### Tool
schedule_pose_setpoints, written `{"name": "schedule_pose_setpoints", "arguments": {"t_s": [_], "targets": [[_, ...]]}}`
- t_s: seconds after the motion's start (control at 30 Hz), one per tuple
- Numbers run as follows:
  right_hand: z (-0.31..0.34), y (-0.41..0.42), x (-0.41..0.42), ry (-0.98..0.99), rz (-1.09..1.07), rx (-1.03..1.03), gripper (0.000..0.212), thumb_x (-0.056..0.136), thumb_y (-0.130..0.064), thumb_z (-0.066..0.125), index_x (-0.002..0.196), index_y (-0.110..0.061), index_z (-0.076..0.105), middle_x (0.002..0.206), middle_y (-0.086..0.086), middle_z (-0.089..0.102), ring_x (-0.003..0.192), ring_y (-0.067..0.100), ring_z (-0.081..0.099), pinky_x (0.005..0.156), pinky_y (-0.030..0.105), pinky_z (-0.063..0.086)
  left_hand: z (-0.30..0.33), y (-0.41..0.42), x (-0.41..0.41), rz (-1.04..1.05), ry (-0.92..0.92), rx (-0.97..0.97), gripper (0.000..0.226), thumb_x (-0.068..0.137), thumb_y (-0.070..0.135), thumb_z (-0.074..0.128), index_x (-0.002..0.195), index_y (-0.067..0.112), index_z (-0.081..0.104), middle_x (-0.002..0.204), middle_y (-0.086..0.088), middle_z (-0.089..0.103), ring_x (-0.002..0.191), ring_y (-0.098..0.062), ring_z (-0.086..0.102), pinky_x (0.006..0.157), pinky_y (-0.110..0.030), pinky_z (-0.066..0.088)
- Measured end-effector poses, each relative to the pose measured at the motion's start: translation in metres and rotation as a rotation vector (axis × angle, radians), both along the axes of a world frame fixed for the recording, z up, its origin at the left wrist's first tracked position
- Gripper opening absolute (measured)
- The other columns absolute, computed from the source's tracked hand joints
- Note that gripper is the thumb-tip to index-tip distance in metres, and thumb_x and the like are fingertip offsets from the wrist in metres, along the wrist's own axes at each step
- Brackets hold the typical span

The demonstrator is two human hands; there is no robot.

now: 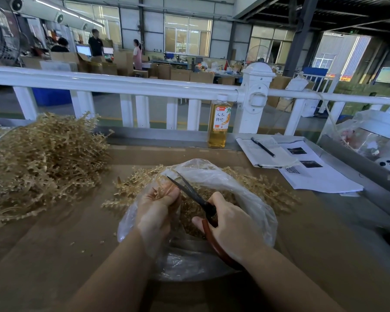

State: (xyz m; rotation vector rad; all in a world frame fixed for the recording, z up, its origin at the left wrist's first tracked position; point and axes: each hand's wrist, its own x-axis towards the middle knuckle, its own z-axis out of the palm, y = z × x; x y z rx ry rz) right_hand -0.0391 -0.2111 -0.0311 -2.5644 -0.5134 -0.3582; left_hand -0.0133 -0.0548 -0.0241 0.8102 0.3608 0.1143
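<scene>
The person works at the near middle of the cardboard-covered desk, both hands held over a clear plastic bag that lies open there. The left hand curls its fingers round a small tuft of dry tan stems, whose ends poke out toward 12 o'clock. That presents the ends to the blades.

The right hand grips the scissors by their red-brown handles, fingers wrapped round them. The blades stand apart in a narrow V, with the tips aimed toward 11 o'clock, just beside the tuft. Judging by this, a snip is about to be made.

Holding the work over the bag's mouth looks deliberate: cut bits would drop into the bag rather than scatter, and it already holds a layer of short tan pieces. A few crumbs lie on the desk at 8 o'clock of the bag.

More loose stems spread from beneath the bag toward 2 o'clock and 10 o'clock. A large pile sits at 10 o'clock, within the left hand's reach, probably the supply.

A bottle of amber drink stands upright at 12 o'clock against the desk's back edge. A notebook with a pen on it and printed sheets lie at 2 o'clock, apart from the cutting.
</scene>
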Motion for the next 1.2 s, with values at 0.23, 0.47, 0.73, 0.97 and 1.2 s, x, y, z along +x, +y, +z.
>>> {"name": "schedule_pose_setpoints", "arguments": {"t_s": [0.23,0.47,0.73,0.97,1.2], "targets": [[-0.001,0.001,-0.001,0.021,0.032,-0.013,0.034,0.086,-0.060,0.052,0.100,-0.031,0.038,0.094,-0.009,0.058,0.087,0.009,0.054,0.074,0.024,0.042,0.000,-0.002,0.001,-0.003,0.072,0.001,0.014,0.089,-0.006,0.054,0.087,0.007,0.061,0.075,-0.008,0.064,0.064,-0.015,0.061,0.045,-0.017,0.051],[0.003,0.001,0.001,0.069,0.027,0.006,0.032,0.087,-0.060,0.051,0.097,-0.032,0.037,0.092,-0.008,0.058,0.085,0.010,0.056,0.070,0.025,0.041,-0.002,-0.002,0.000,-0.069,0.019,0.100,0.012,0.087,-0.004,0.057,0.083,0.006,0.061,0.066,-0.005,0.068,0.055,-0.012,0.066,0.050,-0.023,0.054],[0.009,-0.002,0.004,0.116,0.056,0.023,0.030,0.090,-0.055,0.052,0.088,-0.031,0.034,0.074,-0.011,0.053,0.068,0.002,0.051,0.058,0.021,0.035,-0.007,-0.002,0.003,-0.092,-0.048,0.163,0.010,0.086,-0.003,0.059,0.085,0.005,0.064,0.063,-0.004,0.070,0.057,-0.016,0.068,0.047,-0.023,0.053],[0.005,0.001,0.004,0.041,0.055,0.000,0.031,0.090,-0.053,0.054,0.091,-0.028,0.036,0.067,-0.013,0.051,0.060,0.003,0.053,0.056,0.017,0.041,-0.012,0.002,0.006,-0.109,-0.044,0.134,0.011,0.083,-0.005,0.060,0.083,0.004,0.066,0.070,-0.009,0.072,0.060,-0.016,0.070,0.049,-0.023,0.053],[0.003,0.004,0.003,-0.022,0.044,-0.019,0.031,0.090,-0.054,0.054,0.094,-0.030,0.034,0.077,-0.009,0.060,0.070,0.010,0.061,0.064,0.023,0.049,-0.012,0.006,0.009,-0.147,-0.020,0.113,0.012,0.084,-0.006,0.059,0.080,0.004,0.064,0.065,-0.006,0.068,0.053,-0.012,0.066,0.047,-0.020,0.051]]}}
